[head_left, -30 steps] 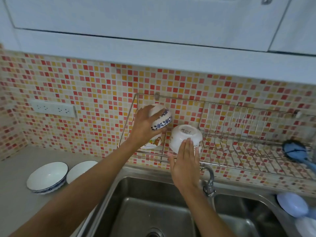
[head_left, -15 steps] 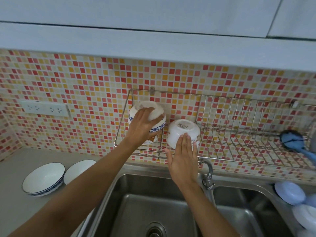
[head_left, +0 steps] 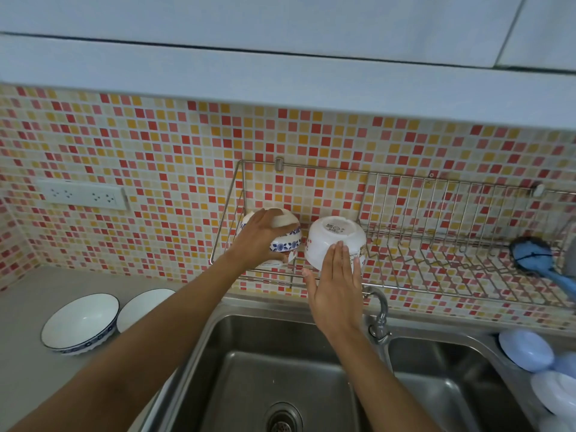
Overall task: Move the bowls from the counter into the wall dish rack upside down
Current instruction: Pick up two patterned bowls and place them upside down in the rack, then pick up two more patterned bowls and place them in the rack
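Observation:
The wire wall dish rack (head_left: pixel 405 207) hangs on the tiled wall above the sink. At its left end my left hand (head_left: pixel 260 238) grips a blue-patterned bowl (head_left: pixel 288 236) turned upside down, resting on another bowl beneath it. Just to the right a white bowl (head_left: pixel 333 236) stands upside down in the rack, a label on its base. My right hand (head_left: pixel 335 285) lies flat against the white bowl's front, fingers together. Two white bowls with blue rims, one (head_left: pixel 81 322) and the other (head_left: pixel 140 307), stand upright on the counter at the left.
A double steel sink (head_left: pixel 280 369) lies below the rack, with a tap (head_left: pixel 378 313) between the basins. A blue brush (head_left: pixel 536 260) rests at the rack's right end. Pale blue dishes (head_left: pixel 526 350) sit at the right. A wall socket (head_left: pixel 82 194) is on the left.
My left hand has turned the blue-patterned bowl over and lowered it onto the rack's left end. My right hand has stayed against the white bowl.

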A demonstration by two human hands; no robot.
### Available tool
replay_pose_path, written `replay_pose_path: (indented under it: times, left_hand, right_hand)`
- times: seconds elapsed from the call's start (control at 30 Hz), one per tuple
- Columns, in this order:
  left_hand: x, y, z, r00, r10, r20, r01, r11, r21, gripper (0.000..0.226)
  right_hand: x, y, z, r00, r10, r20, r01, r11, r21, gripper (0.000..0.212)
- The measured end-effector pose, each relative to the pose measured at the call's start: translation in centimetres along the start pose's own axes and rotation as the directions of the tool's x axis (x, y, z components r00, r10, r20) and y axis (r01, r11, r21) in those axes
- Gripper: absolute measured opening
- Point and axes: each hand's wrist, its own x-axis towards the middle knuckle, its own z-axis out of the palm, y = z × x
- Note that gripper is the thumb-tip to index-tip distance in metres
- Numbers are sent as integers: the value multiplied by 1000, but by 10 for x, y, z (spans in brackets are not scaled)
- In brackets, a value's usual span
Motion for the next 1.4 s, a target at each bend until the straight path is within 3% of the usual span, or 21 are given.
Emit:
replay_pose_path:
  times: [0.27,0.4,0.57,0.67,0.77,0.9,1.0,1.07,1.17,1.3,1.4]
  left_hand:
    - [-1,-6,8,999,5,54,2,992,-123,68]
    - [-6,-7,7,995,-53,90,71,974,-214,65]
    - [-29,-6,11,981,-179,-75,150,944,-293,50]
    - [-46,-8,17,979,-181,-97,156,963,-220,51]
    - [-48,-9,18,991,-130,-29,125,985,-123,55]
    - [-63,-5,17,987,-163,5,163,985,-60,60]
    - [-109,-9,20,992,-115,-60,112,992,-52,66]
    - [-154,-28,33,989,-133,-73,123,985,-120,62]
    - [-221,-75,58,949,-315,9,310,930,-198,62]
    - [-278,-149,83,783,-599,166,621,742,-252,65]
    - [-287,-190,91,697,-673,249,717,653,-244,58]
  right_hand:
    - [-1,0,-2,1000,-1,25,1,1000,-5,76]
    - [-1,-1,-2,1000,-2,24,2,1000,8,78]
    - [-2,0,-1,1000,-14,27,14,1000,14,77]
    - [-2,1,3,1000,-5,16,4,1000,30,75]
    - [-1,0,3,1000,9,22,-11,999,53,75]
    - [-6,-5,1,999,50,-19,-48,994,101,71]
    - [-43,-31,8,996,38,-85,-12,957,290,66]
    - [-88,-64,26,998,56,-11,-44,876,480,64]
    - [-147,-113,67,971,18,240,-156,808,568,66]
    - [-156,-181,103,859,-89,504,-240,799,552,67]
    - [-128,-232,116,782,-101,615,-340,758,557,69]
